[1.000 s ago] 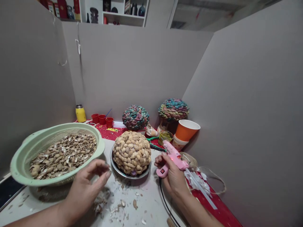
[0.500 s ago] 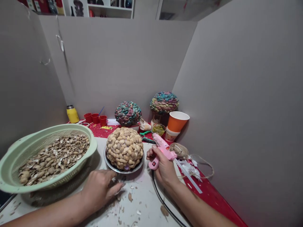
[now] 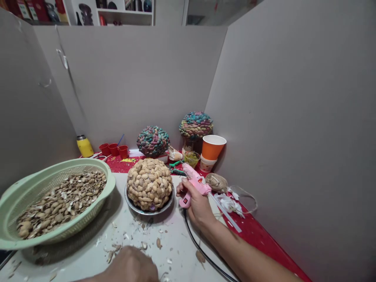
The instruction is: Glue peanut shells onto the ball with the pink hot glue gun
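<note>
Head view: a pale grey tabletop [image 3: 88, 254] sits inside a booth of 3 plain grey partition walls [image 3: 138, 82], with a white shelf of bottles and vases [image 3: 111, 9] showing above the back wall. A red patterned cloth [image 3: 255, 239] covers the far and right part of the surface. Shell scraps [image 3: 141, 244] lie scattered on the bare part near the front edge.

At the left stands a pale green plastic colander full of broken shells [image 3: 55, 199]. Just right of it a dome covered in whole peanut shells [image 3: 149, 183] rests on a shallow metal dish [image 3: 148, 210]. Behind are 2 painted multicoloured shell domes [image 3: 152, 140], a yellow jar [image 3: 84, 145], 3 small red cups [image 3: 114, 149], and an orange paper cup [image 3: 213, 147] stacked on another cup. A ball of twine [image 3: 216, 182] lies beside the right hand.

The right hand [image 3: 195, 203] is wrapped round the grip of a pink hot glue gun [image 3: 194, 184], nozzle aimed away towards the back, just right of the dish; its black cord [image 3: 202, 252] trails to the front edge.

The left hand [image 3: 132, 266] is at the bottom edge, back upward, over the shell scraps; its fingers are out of view, so I cannot tell how far open it is.
</note>
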The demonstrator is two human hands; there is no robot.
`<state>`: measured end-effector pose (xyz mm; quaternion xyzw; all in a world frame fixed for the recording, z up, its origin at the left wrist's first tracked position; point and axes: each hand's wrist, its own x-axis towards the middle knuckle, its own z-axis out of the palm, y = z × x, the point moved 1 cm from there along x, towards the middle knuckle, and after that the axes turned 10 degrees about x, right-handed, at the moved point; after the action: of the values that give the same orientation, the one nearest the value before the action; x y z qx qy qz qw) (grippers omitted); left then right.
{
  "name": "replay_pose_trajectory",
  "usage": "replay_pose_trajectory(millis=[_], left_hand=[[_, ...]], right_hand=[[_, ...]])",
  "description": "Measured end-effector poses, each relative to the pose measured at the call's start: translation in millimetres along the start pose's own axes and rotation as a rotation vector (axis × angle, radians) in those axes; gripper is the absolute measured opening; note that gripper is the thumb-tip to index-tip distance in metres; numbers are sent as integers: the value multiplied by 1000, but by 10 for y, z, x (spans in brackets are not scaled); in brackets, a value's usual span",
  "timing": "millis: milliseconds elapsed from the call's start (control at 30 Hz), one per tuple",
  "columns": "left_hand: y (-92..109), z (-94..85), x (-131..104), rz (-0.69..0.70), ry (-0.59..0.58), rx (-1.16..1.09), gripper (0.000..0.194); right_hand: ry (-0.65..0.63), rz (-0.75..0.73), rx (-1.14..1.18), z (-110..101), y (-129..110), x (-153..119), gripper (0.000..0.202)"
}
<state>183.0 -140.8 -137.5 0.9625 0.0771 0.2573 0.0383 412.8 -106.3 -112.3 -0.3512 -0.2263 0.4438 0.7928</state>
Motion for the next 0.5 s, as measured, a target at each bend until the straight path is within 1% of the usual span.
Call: replay_pose_trajectory(millis=[33, 67, 133, 167, 233, 267, 333, 433, 500], left_hand=[[-60, -83, 15, -86, 12, 86, 45], [-135, -177, 34, -181, -12, 174, 38], [-294, -362, 75, -330, -31, 387, 35], [-365, -428, 93, -380, -43, 461, 35], [-476, -481, 117, -468, -90, 513, 33], [-509, -469, 122, -489, -107, 500, 31], [-538, -403, 122, -486, -114, 449, 27], [-521, -304, 110, -429, -88, 395, 28], [-481, -277, 101, -386, -79, 363, 30]], right_hand=[[-1, 0, -5, -1, -1, -1, 33], [-1, 1, -11, -3, 0, -1, 33], [1, 5, -21, -9, 5, 3, 34], [3, 8, -24, -12, 9, 7, 35], [6, 13, -30, -13, 15, 11, 35], [5, 16, -33, -11, 16, 11, 35], [2, 17, -39, -3, 14, 8, 35], [1, 15, -42, 7, 4, -2, 35], [5, 15, -40, 7, 0, -4, 35]])
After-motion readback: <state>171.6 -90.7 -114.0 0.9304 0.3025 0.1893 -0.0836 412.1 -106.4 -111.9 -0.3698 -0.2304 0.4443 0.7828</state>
